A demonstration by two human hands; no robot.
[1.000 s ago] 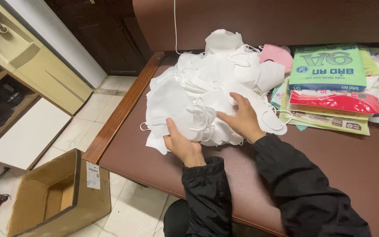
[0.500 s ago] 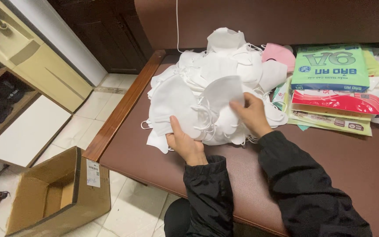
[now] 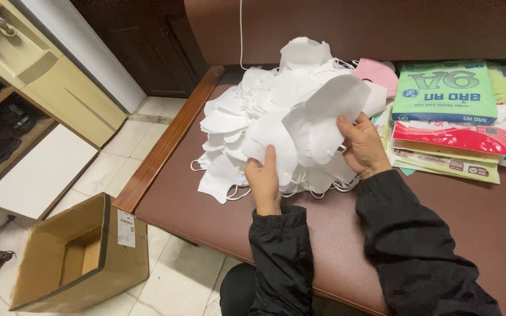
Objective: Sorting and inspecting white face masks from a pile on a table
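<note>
A big heap of white face masks (image 3: 247, 117) lies on a brown padded bench (image 3: 206, 210). My right hand (image 3: 363, 146) grips a white mask (image 3: 323, 117) by its lower right edge and holds it up above the heap, tilted. My left hand (image 3: 263, 178) pinches the lower left part of a mask at the front of the heap, thumb on top. Both arms wear black sleeves. Thin ear loops trail from the heap's front edge.
A stack of flat printed packets, green (image 3: 445, 93) on top and red (image 3: 452, 137) below, lies right of the heap, with a pink mask (image 3: 376, 73) beside it. An open cardboard box (image 3: 80, 257) stands on the tiled floor at the lower left, near a pale cabinet (image 3: 48, 88).
My right hand has lifted one white mask off the heap and raised it. My left hand has slid slightly up and right along the heap's front.
</note>
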